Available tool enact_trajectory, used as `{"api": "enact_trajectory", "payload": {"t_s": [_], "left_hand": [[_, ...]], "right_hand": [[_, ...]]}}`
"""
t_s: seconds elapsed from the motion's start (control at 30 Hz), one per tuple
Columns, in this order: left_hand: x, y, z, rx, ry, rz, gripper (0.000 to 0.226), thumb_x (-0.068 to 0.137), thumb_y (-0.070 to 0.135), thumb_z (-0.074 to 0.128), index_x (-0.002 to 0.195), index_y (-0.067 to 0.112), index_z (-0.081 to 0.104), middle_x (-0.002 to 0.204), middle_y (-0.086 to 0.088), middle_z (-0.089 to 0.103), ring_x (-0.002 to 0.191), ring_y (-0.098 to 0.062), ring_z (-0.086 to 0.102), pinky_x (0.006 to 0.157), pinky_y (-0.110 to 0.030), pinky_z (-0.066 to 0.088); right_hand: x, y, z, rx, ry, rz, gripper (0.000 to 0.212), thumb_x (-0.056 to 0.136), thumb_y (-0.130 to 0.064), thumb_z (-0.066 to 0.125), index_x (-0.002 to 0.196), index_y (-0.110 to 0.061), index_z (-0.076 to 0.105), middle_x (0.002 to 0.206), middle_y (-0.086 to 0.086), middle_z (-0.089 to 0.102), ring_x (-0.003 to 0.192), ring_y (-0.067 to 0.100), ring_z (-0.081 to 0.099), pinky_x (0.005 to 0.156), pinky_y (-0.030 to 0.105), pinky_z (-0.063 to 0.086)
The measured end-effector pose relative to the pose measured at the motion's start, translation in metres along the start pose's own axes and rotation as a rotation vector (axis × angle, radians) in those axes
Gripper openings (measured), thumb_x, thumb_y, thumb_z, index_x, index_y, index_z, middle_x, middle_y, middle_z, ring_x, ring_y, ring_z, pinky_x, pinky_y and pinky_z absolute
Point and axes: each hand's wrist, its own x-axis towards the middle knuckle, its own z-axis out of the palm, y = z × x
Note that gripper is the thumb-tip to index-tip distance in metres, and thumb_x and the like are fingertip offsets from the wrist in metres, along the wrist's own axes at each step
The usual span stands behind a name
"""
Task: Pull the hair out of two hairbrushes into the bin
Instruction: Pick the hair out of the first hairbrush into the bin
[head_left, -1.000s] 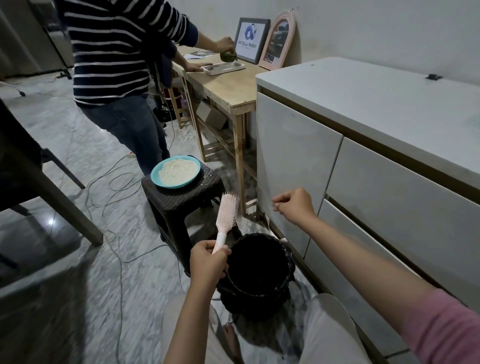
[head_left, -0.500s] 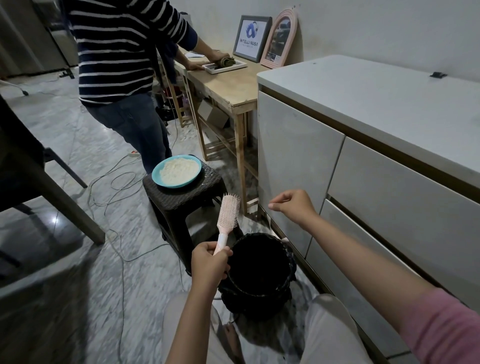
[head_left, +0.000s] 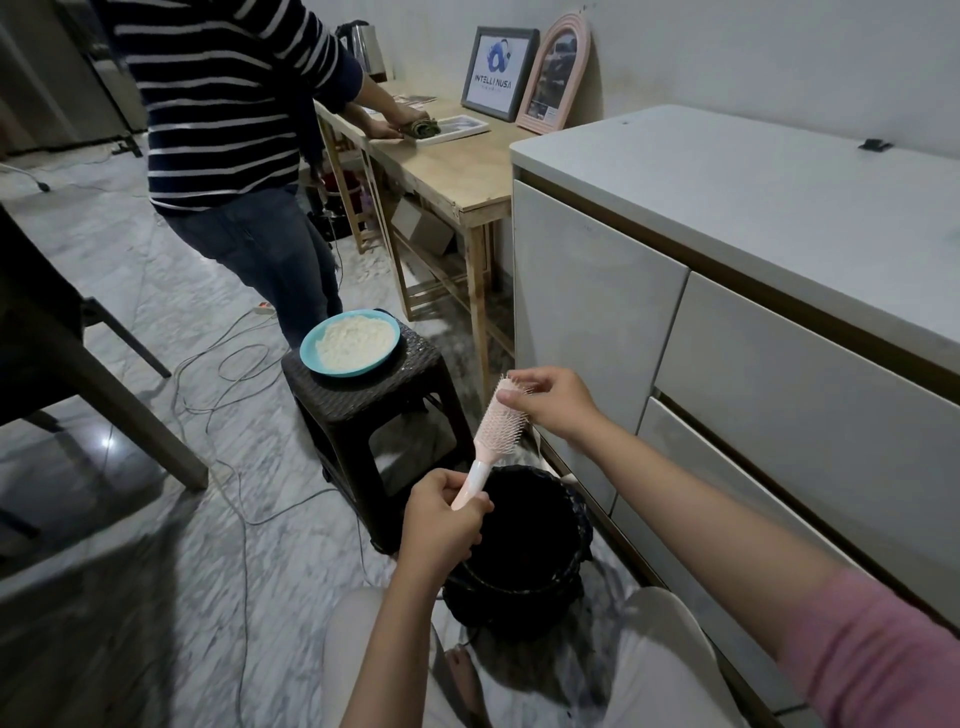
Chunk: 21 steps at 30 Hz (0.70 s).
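Observation:
A pink hairbrush (head_left: 494, 434) with pale bristles stands tilted above the black bin (head_left: 524, 545). My left hand (head_left: 441, 519) is closed around its handle. My right hand (head_left: 553, 402) rests on the top of the brush head, its thumb and fingers pinched at the bristles near the tip. Whether hair is caught between the fingers is too small to tell. The bin sits on the floor between my knees, its inside dark. Only one hairbrush is in view.
A dark woven stool (head_left: 363, 395) left of the bin carries a blue plate (head_left: 349, 343) of white stuff. A white cabinet (head_left: 727, 312) runs along the right. A person in a striped top (head_left: 234, 104) stands at a wooden table (head_left: 447, 166). Cables (head_left: 228, 467) trail across the floor.
My right hand moved left from beside the cabinet door onto the brush head. The left hand tilted the brush toward it, over the bin.

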Motion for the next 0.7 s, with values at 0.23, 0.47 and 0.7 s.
{"api": "enact_trajectory", "payload": {"t_s": [0.23,0.47,0.7], "left_hand": [[-0.005,-0.003,0.006,0.144,0.072,0.051,0.010,0.080,0.014,0.067,0.084,0.019,0.060,0.075,-0.002,0.066,0.059,-0.016,0.060,0.055,-0.032,0.050],[-0.016,-0.001,0.022,0.322,0.171,0.131,0.008,0.081,0.018,0.061,0.087,0.018,0.055,0.076,-0.001,0.065,0.067,-0.024,0.063,0.057,-0.036,0.050],[-0.019,0.004,0.029,0.383,0.213,0.115,0.011,0.082,0.019,0.059,0.091,0.017,0.054,0.079,-0.001,0.064,0.071,-0.023,0.063,0.054,-0.028,0.041]], "right_hand": [[-0.004,-0.005,-0.002,-0.273,0.117,-0.038,0.029,0.073,-0.020,0.079,0.098,-0.006,0.074,0.097,0.010,0.074,0.087,0.017,0.067,0.080,0.025,0.050],[-0.008,-0.009,0.003,-0.485,0.188,-0.107,0.013,0.076,-0.011,0.072,0.083,-0.001,0.076,0.088,0.014,0.074,0.088,0.023,0.068,0.073,0.021,0.045],[-0.007,-0.002,0.015,-0.403,0.250,-0.113,0.014,0.076,0.000,0.060,0.075,-0.003,0.074,0.084,0.013,0.074,0.086,0.025,0.068,0.068,0.020,0.042]]}}
